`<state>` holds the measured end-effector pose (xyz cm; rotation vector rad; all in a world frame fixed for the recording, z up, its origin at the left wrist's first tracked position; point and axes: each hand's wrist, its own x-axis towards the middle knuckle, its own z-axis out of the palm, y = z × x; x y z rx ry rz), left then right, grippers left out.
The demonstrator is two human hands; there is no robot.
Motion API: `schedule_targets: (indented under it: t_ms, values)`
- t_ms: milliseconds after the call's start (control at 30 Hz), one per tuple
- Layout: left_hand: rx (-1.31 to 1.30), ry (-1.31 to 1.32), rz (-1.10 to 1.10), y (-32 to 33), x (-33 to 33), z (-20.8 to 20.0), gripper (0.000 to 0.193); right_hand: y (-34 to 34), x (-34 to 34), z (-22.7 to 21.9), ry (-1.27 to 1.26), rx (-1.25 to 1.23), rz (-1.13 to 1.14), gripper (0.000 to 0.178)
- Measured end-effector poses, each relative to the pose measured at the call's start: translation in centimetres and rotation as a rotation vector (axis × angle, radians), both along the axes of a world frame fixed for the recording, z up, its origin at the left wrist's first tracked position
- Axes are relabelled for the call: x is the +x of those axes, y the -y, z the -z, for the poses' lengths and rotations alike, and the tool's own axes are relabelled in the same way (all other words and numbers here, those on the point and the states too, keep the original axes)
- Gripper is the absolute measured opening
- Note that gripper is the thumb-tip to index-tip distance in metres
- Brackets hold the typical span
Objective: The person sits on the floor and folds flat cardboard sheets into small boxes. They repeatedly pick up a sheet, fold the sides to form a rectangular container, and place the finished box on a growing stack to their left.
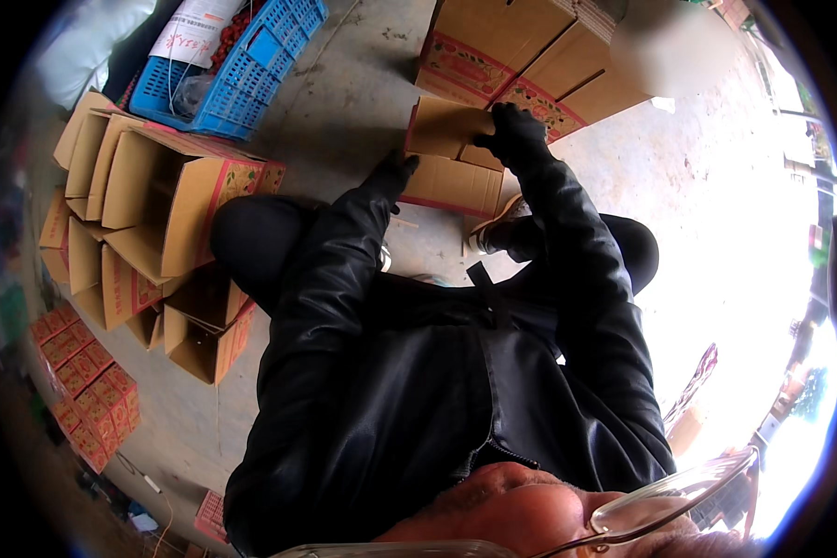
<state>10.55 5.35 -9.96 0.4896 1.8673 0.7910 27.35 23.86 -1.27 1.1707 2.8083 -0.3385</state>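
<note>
A cardboard box (453, 184) stands on the floor in front of my feet, with its flaps up and its inside showing. My left hand (392, 179), in a black glove, is at the box's left side, its fingers bent around the edge. At the far right corner my right hand (516, 137), also in a black glove, is closed on the upper edge of the cardboard. Parts of the fingers of both hands are hidden by the box and the dark gloves.
Larger printed cartons (530, 56) stand just beyond the box. At my left are several open cardboard boxes (149, 186) piled together, with a blue plastic crate (251, 79) behind them. Stacked red-patterned boxes (88, 391) sit lower left. My shoe (498, 226) is beside the box.
</note>
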Motion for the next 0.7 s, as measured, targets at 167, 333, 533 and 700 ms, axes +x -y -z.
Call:
schedule_targets:
  t_ms: [167,333,533,700]
  values:
    - [0.069,-0.043,0.153,0.4,-1.5,1.3,0.054,2.4,2.1,-1.1,0.075,-0.084,0.013,0.05]
    - [0.029,-0.548,0.462,-1.1,-3.4,5.6,0.054,5.2,3.4,-0.7,0.05,-0.349,0.128,0.049]
    - [0.109,-0.319,0.226,-1.0,-3.0,6.9,0.058,5.8,4.8,5.9,-0.393,-0.437,0.065,0.062]
    - [0.15,-0.242,0.213,-1.0,-2.4,7.3,0.053,8.2,4.8,5.1,-0.384,-0.506,0.248,0.074]
